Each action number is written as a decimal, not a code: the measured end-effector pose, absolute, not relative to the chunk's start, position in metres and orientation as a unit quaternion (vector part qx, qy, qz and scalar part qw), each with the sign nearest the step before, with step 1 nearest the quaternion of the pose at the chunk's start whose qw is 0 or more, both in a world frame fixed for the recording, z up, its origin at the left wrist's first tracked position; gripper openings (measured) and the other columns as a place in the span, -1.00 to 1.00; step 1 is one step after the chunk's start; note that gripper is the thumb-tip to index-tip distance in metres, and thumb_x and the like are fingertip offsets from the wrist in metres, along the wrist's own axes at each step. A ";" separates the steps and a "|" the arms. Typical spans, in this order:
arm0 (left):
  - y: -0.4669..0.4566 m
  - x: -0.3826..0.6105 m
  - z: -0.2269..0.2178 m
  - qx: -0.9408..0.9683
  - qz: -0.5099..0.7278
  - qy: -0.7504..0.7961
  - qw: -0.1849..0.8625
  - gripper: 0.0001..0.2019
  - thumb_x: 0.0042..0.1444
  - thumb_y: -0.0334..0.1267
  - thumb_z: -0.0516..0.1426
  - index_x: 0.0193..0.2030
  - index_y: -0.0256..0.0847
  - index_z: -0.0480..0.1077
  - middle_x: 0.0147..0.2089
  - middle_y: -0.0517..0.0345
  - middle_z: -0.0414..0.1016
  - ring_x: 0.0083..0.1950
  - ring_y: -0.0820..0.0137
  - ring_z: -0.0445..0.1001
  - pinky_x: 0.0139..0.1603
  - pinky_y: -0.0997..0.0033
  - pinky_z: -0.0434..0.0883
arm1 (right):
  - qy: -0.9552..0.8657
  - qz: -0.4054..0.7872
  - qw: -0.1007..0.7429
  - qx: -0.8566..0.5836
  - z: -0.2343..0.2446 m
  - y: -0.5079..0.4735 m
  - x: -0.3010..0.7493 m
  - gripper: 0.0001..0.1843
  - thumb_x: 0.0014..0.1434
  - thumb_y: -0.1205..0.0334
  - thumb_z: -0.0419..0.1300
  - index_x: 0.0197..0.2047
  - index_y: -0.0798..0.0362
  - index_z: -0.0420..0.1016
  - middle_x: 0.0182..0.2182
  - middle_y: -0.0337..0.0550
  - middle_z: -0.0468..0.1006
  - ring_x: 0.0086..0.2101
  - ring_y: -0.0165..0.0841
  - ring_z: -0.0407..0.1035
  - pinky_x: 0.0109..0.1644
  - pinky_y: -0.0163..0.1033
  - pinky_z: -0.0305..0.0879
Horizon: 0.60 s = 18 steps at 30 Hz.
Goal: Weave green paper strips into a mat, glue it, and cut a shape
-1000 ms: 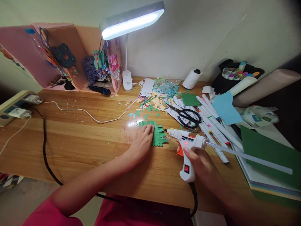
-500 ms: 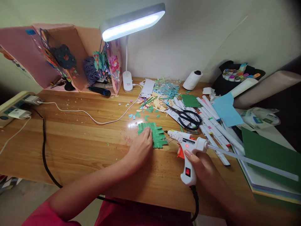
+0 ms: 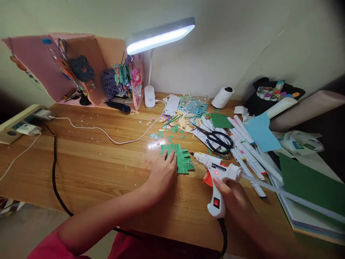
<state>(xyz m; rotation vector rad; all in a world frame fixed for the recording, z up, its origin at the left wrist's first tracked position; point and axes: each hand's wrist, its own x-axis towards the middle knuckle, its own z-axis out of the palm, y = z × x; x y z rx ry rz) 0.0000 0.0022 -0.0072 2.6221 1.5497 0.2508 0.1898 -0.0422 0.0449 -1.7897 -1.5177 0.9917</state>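
My left hand (image 3: 163, 172) lies on the green woven paper piece (image 3: 183, 160), its fingers a little apart and pressing on the left part. Strip ends stick out along that piece's edges. In my right hand (image 3: 231, 196) is a white hot glue gun (image 3: 217, 169), its red light lit and an orange trigger under the body. The gun's nozzle points left, close to the right edge of the green paper; I cannot tell whether it touches. From the rear of the gun a long glue stick (image 3: 291, 196) reaches to the right.
Black scissors (image 3: 215, 139) lie among white markers (image 3: 249, 154) and paper scraps (image 3: 184, 120). A lamp (image 3: 161, 37) shines above. Green card (image 3: 309, 181) tops a paper stack at right. The gun's black cord (image 3: 223, 233) hangs over the front edge. A power strip (image 3: 18, 124) sits at left.
My left fingers have spread slightly on the green paper. The whole view has shifted a little, so everything sits slightly lower and further right. The glue gun keeps its place beside the paper.
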 end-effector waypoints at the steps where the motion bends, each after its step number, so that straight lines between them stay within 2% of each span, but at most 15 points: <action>1: 0.004 -0.002 -0.004 0.850 0.093 0.515 0.067 -0.65 0.20 -0.39 -0.01 0.11 -0.46 0.29 0.19 -0.26 0.29 0.17 0.12 0.32 0.17 0.13 0.30 | -0.564 0.377 0.293 -0.674 0.044 -0.043 0.189 -0.59 0.07 -0.08 0.02 -0.69 -0.06 0.17 -0.69 -0.17 0.41 -0.60 -0.23 0.33 -0.51 -0.19 0.29; 4: 0.004 -0.008 0.012 0.815 0.147 0.548 0.118 -0.64 0.21 -0.33 0.01 0.13 -0.36 0.25 0.20 -0.22 0.26 0.18 0.15 0.30 0.12 0.12 0.33 | -0.547 0.391 0.288 -0.682 0.042 -0.045 0.185 -0.56 0.07 -0.08 0.02 -0.72 -0.06 0.18 -0.75 -0.20 0.38 -0.63 -0.23 0.32 -0.52 -0.19 0.30; 6: -0.003 -0.012 0.026 0.799 0.199 0.556 0.118 -0.69 0.22 -0.31 0.00 0.10 -0.31 0.26 0.16 -0.17 0.29 0.17 0.17 0.28 0.12 0.08 0.32 | -0.558 0.377 0.307 -0.672 0.039 -0.046 0.183 -0.56 0.05 -0.08 0.06 -0.74 -0.06 0.21 -0.75 -0.20 0.38 -0.60 -0.21 0.35 -0.45 -0.18 0.33; 9: -0.027 -0.012 0.039 0.817 0.239 0.502 0.153 -0.80 0.22 -0.22 0.03 -0.08 -0.23 0.35 -0.06 -0.02 0.42 0.00 0.24 0.37 -0.01 0.16 0.39 | -0.599 0.382 0.318 -0.628 0.029 -0.047 0.182 -0.58 0.03 -0.10 0.10 -0.72 -0.04 0.34 -0.70 -0.17 0.44 -0.53 -0.15 0.40 -0.34 -0.13 0.37; 11: -0.046 -0.008 0.039 0.832 0.220 0.464 0.211 -0.72 0.11 -0.05 0.14 -0.18 -0.22 0.38 -0.21 0.05 0.46 -0.17 0.28 0.41 -0.19 0.26 0.43 | -0.614 0.409 0.299 -0.605 0.018 -0.049 0.180 -0.59 0.01 -0.11 0.11 -0.69 -0.04 0.38 -0.68 -0.16 0.46 -0.54 -0.14 0.40 -0.36 -0.11 0.38; 13: -0.063 -0.004 0.032 0.843 0.212 0.449 0.209 -0.61 -0.05 0.05 0.23 -0.26 -0.24 0.38 -0.26 0.05 0.46 -0.25 0.26 0.42 -0.28 0.26 0.41 | -0.597 0.405 0.322 -0.614 0.004 -0.053 0.174 -0.62 -0.03 -0.11 0.13 -0.71 -0.06 0.34 -0.67 -0.19 0.47 -0.53 -0.14 0.41 -0.37 -0.12 0.39; 15: -0.073 -0.004 0.024 0.832 0.214 0.474 0.192 -0.65 -0.06 0.00 0.26 -0.30 -0.23 0.37 -0.28 0.06 0.47 -0.27 0.26 0.42 -0.31 0.28 0.40 | -0.596 0.405 0.334 -0.608 -0.006 -0.058 0.164 -0.61 -0.07 -0.14 0.15 -0.72 -0.08 0.32 -0.69 -0.21 0.46 -0.55 -0.13 0.41 -0.40 -0.11 0.40; 18: -0.078 -0.017 0.022 0.803 0.223 0.517 0.195 -0.79 0.02 -0.11 0.23 -0.33 -0.19 0.38 -0.30 0.10 0.46 -0.29 0.30 0.42 -0.31 0.35 0.37 | -0.642 0.356 0.356 -0.578 -0.009 -0.063 0.149 -0.65 -0.06 -0.18 0.14 -0.62 -0.11 0.40 -0.61 -0.19 0.52 -0.49 -0.09 0.45 -0.33 -0.05 0.43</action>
